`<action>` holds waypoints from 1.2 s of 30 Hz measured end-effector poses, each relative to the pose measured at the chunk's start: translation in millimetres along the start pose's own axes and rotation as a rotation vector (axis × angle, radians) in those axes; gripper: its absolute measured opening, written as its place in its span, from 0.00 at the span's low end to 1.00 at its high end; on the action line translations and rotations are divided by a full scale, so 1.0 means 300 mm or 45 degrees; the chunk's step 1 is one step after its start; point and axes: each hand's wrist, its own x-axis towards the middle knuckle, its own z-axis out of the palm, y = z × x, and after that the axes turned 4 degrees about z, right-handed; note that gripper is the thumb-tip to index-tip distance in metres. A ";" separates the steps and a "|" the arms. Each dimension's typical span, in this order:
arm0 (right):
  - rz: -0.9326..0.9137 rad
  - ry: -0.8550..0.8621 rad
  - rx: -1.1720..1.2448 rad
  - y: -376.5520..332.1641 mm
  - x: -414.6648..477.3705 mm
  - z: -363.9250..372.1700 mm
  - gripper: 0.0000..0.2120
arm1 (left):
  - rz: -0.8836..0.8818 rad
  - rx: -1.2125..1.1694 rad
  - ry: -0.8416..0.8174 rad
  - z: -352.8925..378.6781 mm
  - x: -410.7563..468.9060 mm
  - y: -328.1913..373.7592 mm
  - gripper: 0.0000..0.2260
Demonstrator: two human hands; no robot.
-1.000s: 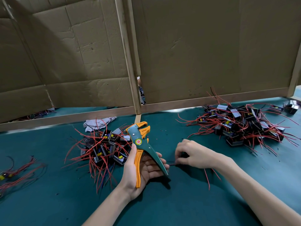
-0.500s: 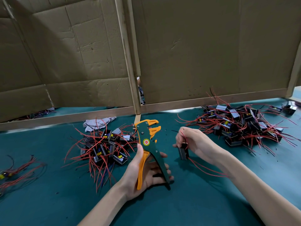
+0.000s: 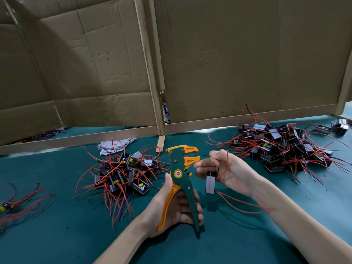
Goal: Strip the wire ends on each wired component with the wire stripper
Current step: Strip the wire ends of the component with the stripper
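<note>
At the far left of the teal desk lies a loose bundle of red wires. Right of it sits the left pile of black components with red leads, and a crumpled grey cloth lies just behind it, near the cardboard screen.

In the middle, the left hand holds the wire stripper upright above the desk. The thumb lies along the orange handle, the fingers are curled round the green handle, and the 2 handles stand spread apart. The orange head faces right, its jaws parted.

Just beside it, the right hand pinches 1 wired component by its leads, fingers curled round them. The block hangs below the thumb, clear of the desk. A black wire sticks out of the hand leftward towards the stripper's jaws; whether its tip touches them cannot be told. A red lead loops over the palm, and 2 more trail down to the right past the wrist.

Farther right, near the screen's wooden base, the right pile of components spreads over the desk, with 2 stray blocks beyond it.
</note>
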 end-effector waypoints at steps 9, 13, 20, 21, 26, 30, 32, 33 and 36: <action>0.004 -0.029 -0.024 0.004 -0.004 0.003 0.15 | 0.049 0.158 0.133 0.025 -0.005 -0.009 0.37; 0.005 -0.039 -0.059 -0.002 -0.005 0.009 0.15 | 0.100 0.305 0.412 0.064 -0.003 -0.029 0.35; -0.054 -0.095 -0.243 0.025 0.014 0.024 0.13 | 0.199 0.133 0.437 0.058 0.006 -0.019 0.34; -0.067 -0.083 -0.227 0.023 0.017 0.021 0.12 | 0.201 0.095 0.386 0.050 0.007 -0.013 0.35; -0.110 0.088 -0.307 0.020 0.024 -0.009 0.19 | 0.157 0.075 0.288 0.033 0.011 -0.009 0.38; -0.157 0.128 -0.431 0.025 0.024 -0.017 0.17 | 0.126 0.130 0.229 0.032 0.007 -0.012 0.36; -0.153 0.086 -0.442 0.020 0.025 -0.017 0.15 | 0.121 0.136 0.206 0.031 0.007 -0.013 0.35; -0.133 0.066 -0.435 0.018 0.025 -0.017 0.15 | 0.122 0.138 0.203 0.030 0.007 -0.014 0.35; -0.093 0.023 -0.380 0.018 0.020 -0.021 0.17 | 0.129 0.136 0.215 0.026 0.009 -0.014 0.35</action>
